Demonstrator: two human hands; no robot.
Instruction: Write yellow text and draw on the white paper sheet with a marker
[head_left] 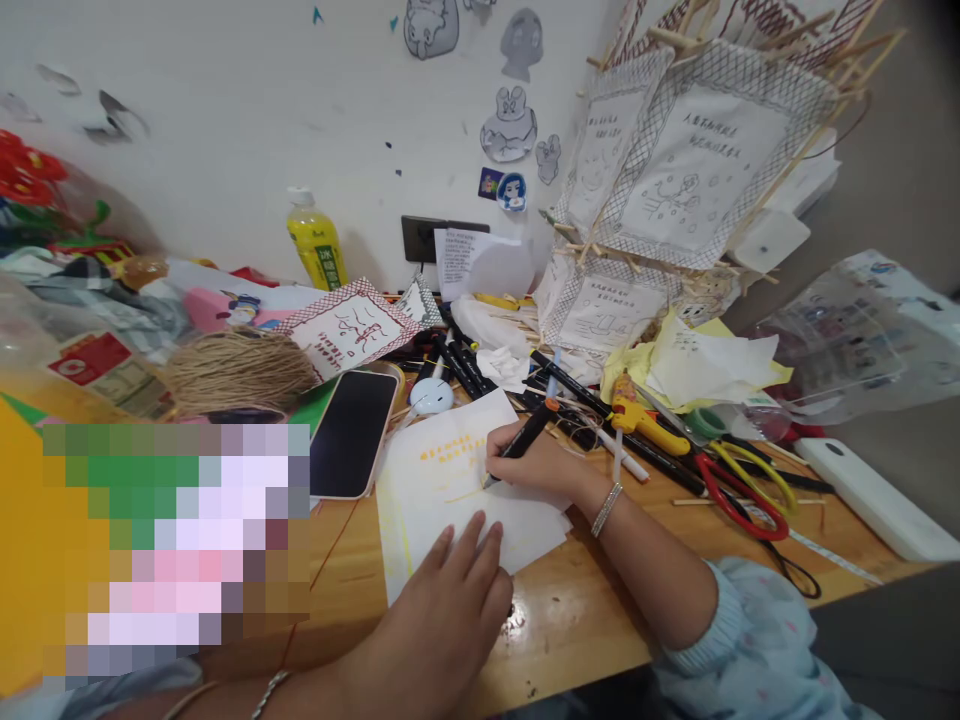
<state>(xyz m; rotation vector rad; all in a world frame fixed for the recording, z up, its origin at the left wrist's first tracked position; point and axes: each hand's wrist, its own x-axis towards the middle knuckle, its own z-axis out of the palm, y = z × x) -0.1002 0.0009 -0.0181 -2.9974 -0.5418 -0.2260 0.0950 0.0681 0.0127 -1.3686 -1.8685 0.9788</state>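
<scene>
My right hand (532,462) grips a black marker (529,432) with an orange band at its upper end. The marker's tip meets a white sheet of paper (420,500) that bears lines of orange handwriting and faint yellow strokes. Flat on the lower part of the sheet lies my left hand (450,610), its fingers stretched out and holding nothing. A smartphone (354,435) with a dark screen rests just left of the paper. Several more black markers (461,365) are heaped behind it.
A ball of twine (236,370) and a yellow bottle (319,240) stand on the left. At right are a yellow glue gun (645,420), red-handled scissors (739,495) and a white case (877,500). A paper-covered stick lantern (675,170) rises behind. Pixelation hides the lower left.
</scene>
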